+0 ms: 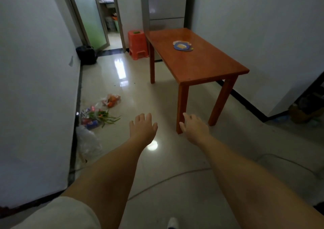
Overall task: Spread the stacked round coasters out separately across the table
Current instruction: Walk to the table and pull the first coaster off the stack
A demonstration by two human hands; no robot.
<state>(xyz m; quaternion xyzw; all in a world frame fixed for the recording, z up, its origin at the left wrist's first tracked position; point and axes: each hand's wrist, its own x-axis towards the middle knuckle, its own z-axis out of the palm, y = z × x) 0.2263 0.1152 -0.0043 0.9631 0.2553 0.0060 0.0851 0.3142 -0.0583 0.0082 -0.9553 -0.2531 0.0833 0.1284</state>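
A small stack of round coasters (182, 45), blue-rimmed with a yellow centre on top, lies on the far half of a reddish-brown wooden table (206, 65). My left hand (142, 127) and my right hand (193, 126) are stretched out in front of me over the floor, well short of the table top. Both hands hold nothing, palms down, fingers apart. My right hand is level with the table's near left leg in the view.
An orange plastic stool (137, 44) stands left of the table. A fridge (166, 6) is behind the table. Bags of vegetables and packets (100, 113) lie on the floor by the left wall, with a black bag (86, 54) farther back. The right wall runs alongside the table.
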